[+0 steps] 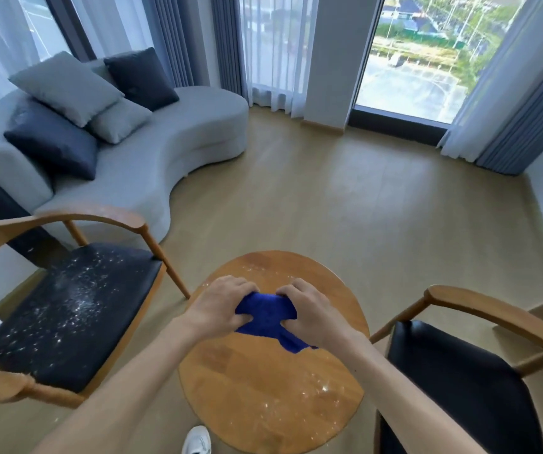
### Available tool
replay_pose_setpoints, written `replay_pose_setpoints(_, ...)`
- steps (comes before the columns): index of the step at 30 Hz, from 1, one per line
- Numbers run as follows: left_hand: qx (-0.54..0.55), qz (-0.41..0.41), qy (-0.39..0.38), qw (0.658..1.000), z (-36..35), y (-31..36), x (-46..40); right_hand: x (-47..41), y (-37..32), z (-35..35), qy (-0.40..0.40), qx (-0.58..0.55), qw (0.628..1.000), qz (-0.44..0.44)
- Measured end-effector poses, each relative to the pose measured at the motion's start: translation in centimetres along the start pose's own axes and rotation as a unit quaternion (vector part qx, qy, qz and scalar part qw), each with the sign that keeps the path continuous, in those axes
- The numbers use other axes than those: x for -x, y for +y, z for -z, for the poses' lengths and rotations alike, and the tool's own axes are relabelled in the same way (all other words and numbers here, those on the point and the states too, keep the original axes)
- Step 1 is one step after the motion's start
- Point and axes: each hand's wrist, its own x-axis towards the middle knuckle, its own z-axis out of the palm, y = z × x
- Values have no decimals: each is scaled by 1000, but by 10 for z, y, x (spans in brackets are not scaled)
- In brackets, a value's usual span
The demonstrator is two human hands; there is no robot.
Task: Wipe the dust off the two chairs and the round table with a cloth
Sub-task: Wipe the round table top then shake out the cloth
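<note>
Both hands, left and right, pinch the cloth bunched between their grips above the counter. Risk: wiping with a wad likely scatters dust left of the grips onto the speckled chair.

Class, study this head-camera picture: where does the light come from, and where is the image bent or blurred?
Head view: daylight enters through the window, leaving a pale glare patch on the floor; the wide-angle lens bows the curtains outward; the left chair blurs toward the frame edge.
</note>
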Motion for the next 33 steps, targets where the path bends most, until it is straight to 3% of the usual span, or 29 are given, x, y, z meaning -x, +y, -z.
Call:
replay_pose_setpoints(8, -24, -112, -106, 988, -20, -94, -16, -28, -33, -68, -52, 51, 993, -97)
replay_pose_setpoints(13, -35, -149, -151, 977, -66, -115, -21, -22, -37, -118, -89, -49, 977, -187)
replay_pose_setpoints(17, -73, -183, -153, 968, -110, -128, -39, -28, -23, -150, -48, -89, 965, -243)
replay_pose_setpoints(20, -101, -203, -89, 970, -136, -134, -74, -51, 4, -166, 25, -46, 959, -280)
replay_pose_setpoints(22, -100, -193, -42, 975, -152, -138, -100, -75, 24, -177, 113, 32, 949, -291)
replay_pose_setpoints(24, -125, -159, -40, 978, -170, -148, -119, -96, 43, -199, 143, 96, 940, -295)
replay_pose_setpoints(29, -144, -33, -122, 981, -227, -191, -118, -111, 82, -285, 29, 123, 958, -259)
replay_pose_setpoints(33, -131, -2, -137, 982, -259, -217, -104, -113, 109, -310, 69, 121, 972, -190)
